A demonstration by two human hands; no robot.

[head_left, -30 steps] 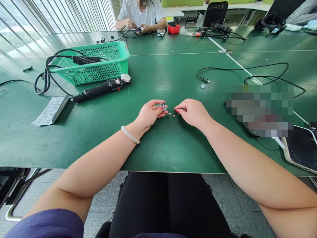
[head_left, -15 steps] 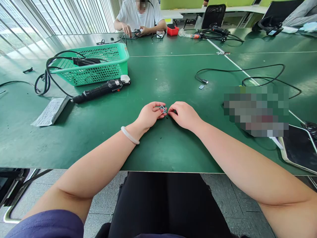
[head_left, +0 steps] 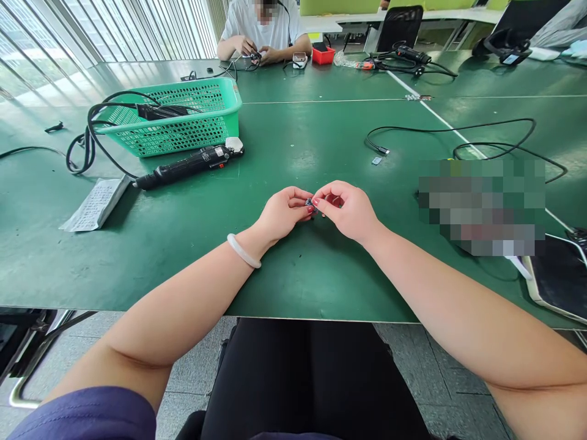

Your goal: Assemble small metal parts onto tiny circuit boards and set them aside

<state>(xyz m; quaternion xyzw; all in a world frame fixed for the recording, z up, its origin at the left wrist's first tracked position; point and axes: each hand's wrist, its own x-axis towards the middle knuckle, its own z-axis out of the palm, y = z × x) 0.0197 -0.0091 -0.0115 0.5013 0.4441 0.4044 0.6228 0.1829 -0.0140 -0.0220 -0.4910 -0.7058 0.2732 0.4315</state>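
Observation:
My left hand [head_left: 285, 211] pinches a small dark-and-silver metallic part [head_left: 310, 203] between thumb and fingers, just above the green table. The part is mostly covered by fingertips, so its kind cannot be made out. From the other side, my right hand [head_left: 347, 208] meets it, thumb and forefinger pressed together at the part's edge. Whatever tiny thing those right fingers may hold is hidden. A tiny dark speck [head_left: 300, 256] lies on the table below my hands.
A black electric screwdriver [head_left: 190, 166] lies before a green basket [head_left: 183, 131] with cables. Left of my hands is a paper pad [head_left: 95, 205]. A black cable [head_left: 449, 126] and small chip-like piece [head_left: 376, 161] lie right, near a tablet [head_left: 562, 275]. Across the table sits a person [head_left: 261, 30].
My right hand has risen slightly and come against the metallic part in my left hand; before, its fingertips were beside it. The view has shifted slightly.

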